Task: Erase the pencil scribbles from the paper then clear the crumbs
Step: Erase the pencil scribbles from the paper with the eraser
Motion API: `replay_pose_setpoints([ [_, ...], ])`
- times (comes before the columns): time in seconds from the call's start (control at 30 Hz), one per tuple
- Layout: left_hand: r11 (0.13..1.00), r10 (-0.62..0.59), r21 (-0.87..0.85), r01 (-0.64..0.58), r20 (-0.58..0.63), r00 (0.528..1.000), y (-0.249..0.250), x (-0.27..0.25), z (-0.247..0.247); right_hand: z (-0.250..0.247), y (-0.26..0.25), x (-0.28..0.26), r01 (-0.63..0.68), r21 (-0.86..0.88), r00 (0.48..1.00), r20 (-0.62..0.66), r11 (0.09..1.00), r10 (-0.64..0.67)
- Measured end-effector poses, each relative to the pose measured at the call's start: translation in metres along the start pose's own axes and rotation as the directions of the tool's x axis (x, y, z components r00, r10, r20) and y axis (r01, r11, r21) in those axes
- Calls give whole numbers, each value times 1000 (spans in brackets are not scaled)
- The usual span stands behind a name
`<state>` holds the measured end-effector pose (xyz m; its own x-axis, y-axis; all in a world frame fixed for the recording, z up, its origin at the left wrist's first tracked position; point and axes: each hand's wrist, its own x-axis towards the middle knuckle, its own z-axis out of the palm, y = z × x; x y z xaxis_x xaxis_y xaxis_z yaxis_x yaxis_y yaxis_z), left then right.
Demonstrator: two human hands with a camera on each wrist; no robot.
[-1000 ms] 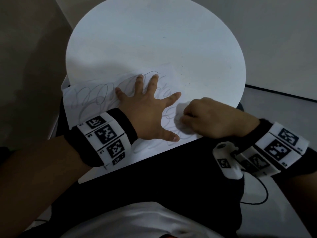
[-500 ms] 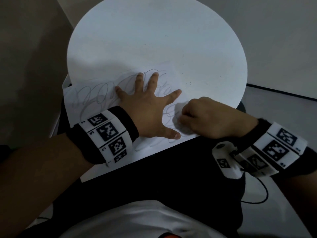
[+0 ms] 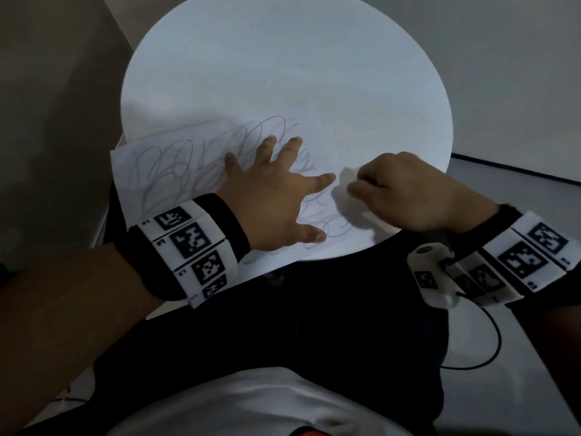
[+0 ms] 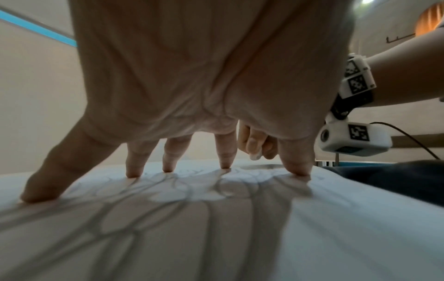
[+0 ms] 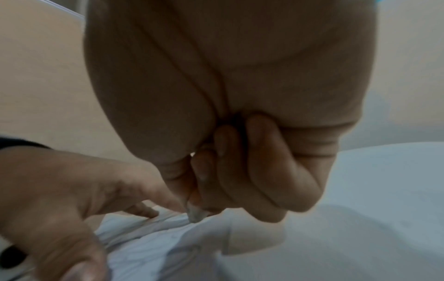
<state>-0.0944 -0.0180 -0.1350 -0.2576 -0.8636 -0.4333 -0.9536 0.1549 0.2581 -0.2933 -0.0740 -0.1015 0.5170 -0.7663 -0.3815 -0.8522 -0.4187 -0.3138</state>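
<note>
A white sheet of paper (image 3: 176, 165) covered in grey pencil scribbles (image 3: 195, 158) lies on the near part of a round white table (image 3: 283, 64). My left hand (image 3: 276, 190) lies spread flat on the sheet, fingertips (image 4: 133, 174) pressing it down. My right hand (image 3: 405, 190) sits just right of the left index finger and pinches a small white eraser (image 3: 345, 177). The eraser's tip (image 5: 195, 215) hangs just above the paper (image 5: 156, 252); in the left wrist view the eraser (image 4: 255, 156) shows between my fingers. Tiny dark crumbs (image 3: 345, 151) dot the table beyond the hands.
The sheet's left corner overhangs the table edge (image 3: 122, 171). My dark-clothed lap (image 3: 298, 316) lies under the table's near rim. A black cable (image 3: 490, 344) runs from the right wrist camera. Walls stand close at the left and behind.
My right hand has moved away from me and a little right, lifting off the near scribbles so the eraser now shows past its fingers. The left hand stays pressed on the sheet.
</note>
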Motion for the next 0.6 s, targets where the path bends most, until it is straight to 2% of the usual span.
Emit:
replay_pose_setpoints([
  [0.1,1000,5,6,-6,10,1000,1,0,3,11,-7,-2,82,-28,995,63,996,-80],
  [0.23,1000,-9,29,8,33,999,2,1,3,8,-2,4,34,-56,998,51,998,-31],
  [0.3,1000,-12,25,11,35,999,3,1,3,12,-5,2,57,-68,998,45,996,-54],
  [0.37,999,-15,31,14,28,999,4,1,3,18,-11,-1,86,-72,992,103,994,-78],
  [0.43,999,-19,36,18,28,999,4,0,2,15,-11,-1,52,-64,991,130,997,-44],
  [0.5,999,-22,27,21,34,999,4,0,2,9,-6,1,42,-78,996,83,996,-35],
  [0.6,999,-27,22,27,37,999,3,0,3,14,-13,-2,171,-134,983,96,976,-159],
])
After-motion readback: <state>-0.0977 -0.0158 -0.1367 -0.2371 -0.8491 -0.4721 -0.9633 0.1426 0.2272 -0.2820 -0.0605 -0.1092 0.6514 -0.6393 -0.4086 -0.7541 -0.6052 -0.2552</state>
